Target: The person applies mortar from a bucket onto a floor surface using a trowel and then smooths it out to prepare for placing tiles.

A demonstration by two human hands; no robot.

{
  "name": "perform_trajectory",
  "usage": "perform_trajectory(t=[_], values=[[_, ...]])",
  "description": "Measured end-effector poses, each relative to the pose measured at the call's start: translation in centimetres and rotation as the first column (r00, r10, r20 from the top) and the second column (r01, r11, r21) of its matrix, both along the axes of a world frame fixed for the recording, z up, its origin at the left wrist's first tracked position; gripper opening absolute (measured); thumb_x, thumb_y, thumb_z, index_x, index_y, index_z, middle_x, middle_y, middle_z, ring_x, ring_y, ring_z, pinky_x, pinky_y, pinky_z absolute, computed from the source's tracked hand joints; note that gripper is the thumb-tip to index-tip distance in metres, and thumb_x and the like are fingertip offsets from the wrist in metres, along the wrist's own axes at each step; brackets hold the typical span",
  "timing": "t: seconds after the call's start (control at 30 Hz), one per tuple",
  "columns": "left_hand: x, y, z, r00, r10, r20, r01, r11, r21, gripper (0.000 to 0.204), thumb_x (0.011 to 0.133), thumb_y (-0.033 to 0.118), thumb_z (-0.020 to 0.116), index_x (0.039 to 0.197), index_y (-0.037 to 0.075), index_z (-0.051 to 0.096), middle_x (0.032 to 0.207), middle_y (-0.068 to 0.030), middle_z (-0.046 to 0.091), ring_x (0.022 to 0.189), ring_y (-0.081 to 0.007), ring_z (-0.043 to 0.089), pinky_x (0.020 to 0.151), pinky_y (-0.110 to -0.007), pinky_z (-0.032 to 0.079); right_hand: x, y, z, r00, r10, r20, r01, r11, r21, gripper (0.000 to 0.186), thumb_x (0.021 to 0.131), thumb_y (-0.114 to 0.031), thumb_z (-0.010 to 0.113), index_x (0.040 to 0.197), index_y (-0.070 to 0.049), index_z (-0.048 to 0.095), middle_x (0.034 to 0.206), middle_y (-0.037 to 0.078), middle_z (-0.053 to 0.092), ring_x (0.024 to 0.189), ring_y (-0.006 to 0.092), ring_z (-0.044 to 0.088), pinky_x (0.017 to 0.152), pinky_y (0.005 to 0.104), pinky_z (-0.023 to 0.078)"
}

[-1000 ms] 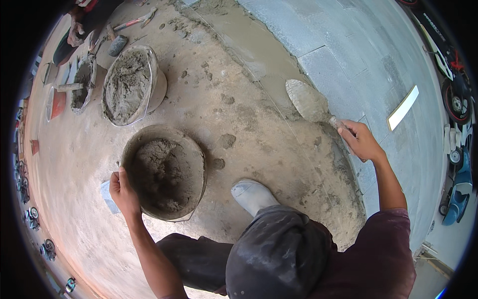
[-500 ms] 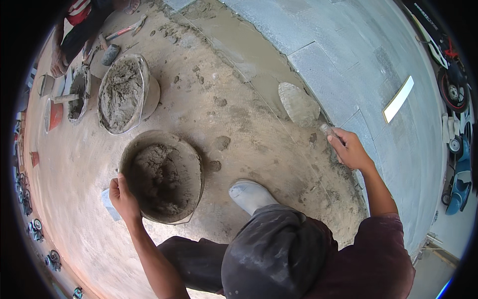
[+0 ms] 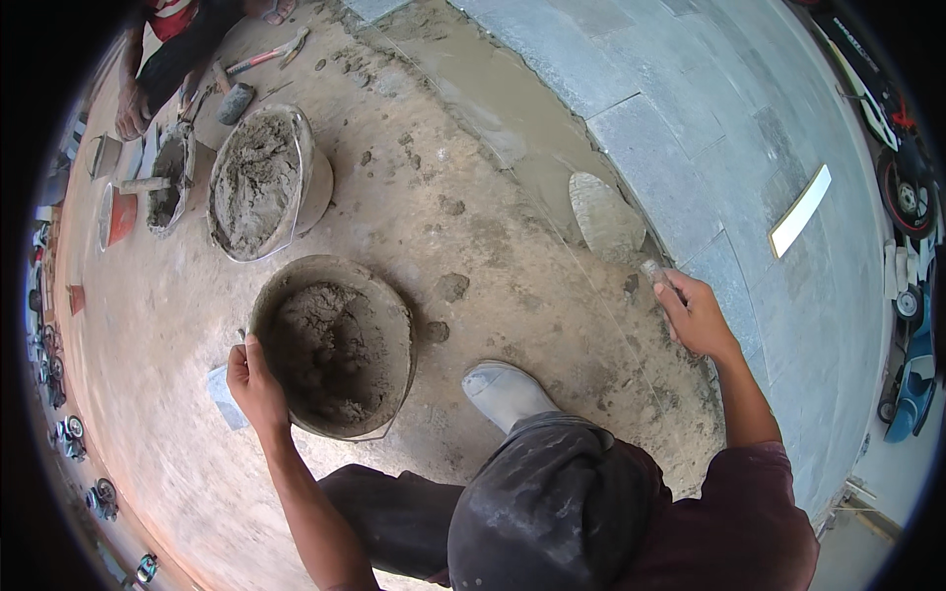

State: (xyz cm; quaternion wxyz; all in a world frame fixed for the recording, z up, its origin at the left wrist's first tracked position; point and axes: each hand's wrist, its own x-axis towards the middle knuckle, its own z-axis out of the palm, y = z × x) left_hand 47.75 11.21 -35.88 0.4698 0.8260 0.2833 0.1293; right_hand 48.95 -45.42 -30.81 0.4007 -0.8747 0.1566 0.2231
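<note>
My left hand (image 3: pixel 258 382) grips the rim of a dark bucket (image 3: pixel 396 389) on its left side, thumb over the edge. Grey mortar (image 3: pixel 330 340) lies inside, scooped hollow toward the middle. Out to the right, my right hand (image 3: pixel 696 313) is closed round the handle of a trowel (image 3: pixel 606 215). The trowel's blade lies on a strip of wet mortar (image 3: pixel 493 84) beside the grey tiles (image 3: pixel 645 148), and mortar coats it. A taut string line (image 3: pixel 562 236) runs along the near side of that strip.
A second bucket (image 3: pixel 317 187) full of mortar stands farther off, beside smaller containers and a mallet (image 3: pixel 235 102). A hammer (image 3: pixel 266 59) lies beyond. Another person's hand (image 3: pixel 132 110) hangs at far left. A white strip (image 3: pixel 800 212) rests on the tiles; my boot (image 3: pixel 505 392) is between bucket and string.
The whole view has shifted slightly, so things sit a little farther right. My left hand stays on the bucket rim and my right on the trowel, its blade still on the wet mortar.
</note>
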Motion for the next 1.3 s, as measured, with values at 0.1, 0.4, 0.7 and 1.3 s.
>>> perform_trajectory(t=[0.1, 0.4, 0.7, 1.3], values=[[0.3, -0.5, -0.4, 1.000, -0.021, 0.020, 0.021, 1.000, -0.005, 0.044, 0.109, 0.029, 0.058, 0.073, 0.010, 0.045, 0.070, 0.0077, 0.039, 0.067, -0.0041, 0.030, 0.058, -0.026, 0.027, 4.3, 0.8, -2.5, 0.979, 0.202, 0.034, -0.199, 0.978, -0.063, 0.034, 0.104, -0.028, 0.059, 0.111, 0.005, 0.066, 0.072, 0.017, 0.058, 0.068, 0.0278, 0.063, 0.066, 0.0415, 0.048], [0.2, -0.4, -0.4, 0.999, -0.017, 0.043, 0.017, 1.000, -0.009, 0.042, 0.110, 0.028, 0.058, 0.073, 0.010, 0.046, 0.070, 0.0084, 0.038, 0.067, -0.0039, 0.029, 0.057, -0.026, 0.026, 14.0, 2.8, -5.1, 0.908, 0.369, 0.199, -0.325, 0.919, -0.225, 0.033, 0.108, -0.031, 0.055, 0.106, 0.000, 0.065, 0.065, 0.004, 0.054, 0.049, 0.0120, 0.053, 0.050, 0.0319, 0.045], [0.5, -1.0, 0.3, 0.999, -0.008, 0.043, 0.009, 1.000, -0.022, 0.042, 0.110, 0.027, 0.058, 0.073, 0.009, 0.047, 0.070, 0.0087, 0.039, 0.066, -0.0034, 0.029, 0.057, -0.026, 0.025, 6.5, -4.6, 2.0, 0.925, 0.373, -0.067, -0.379, 0.918, -0.118, 0.033, 0.109, -0.032, 0.054, 0.108, -0.001, 0.066, 0.066, 0.000, 0.054, 0.048, 0.0082, 0.051, 0.047, 0.0295, 0.043], [-0.9, 1.6, -0.5, 1.000, -0.015, 0.001, 0.015, 0.999, -0.044, 0.041, 0.111, 0.029, 0.055, 0.075, 0.010, 0.047, 0.070, 0.0085, 0.040, 0.068, -0.0033, 0.031, 0.058, -0.026, 0.028, -3.4, -4.2, -0.7, 0.997, 0.075, -0.032, -0.077, 0.995, -0.060, 0.035, 0.109, -0.031, 0.053, 0.113, 0.002, 0.063, 0.065, 0.005, 0.053, 0.051, 0.0137, 0.054, 0.051, 0.0326, 0.044]])
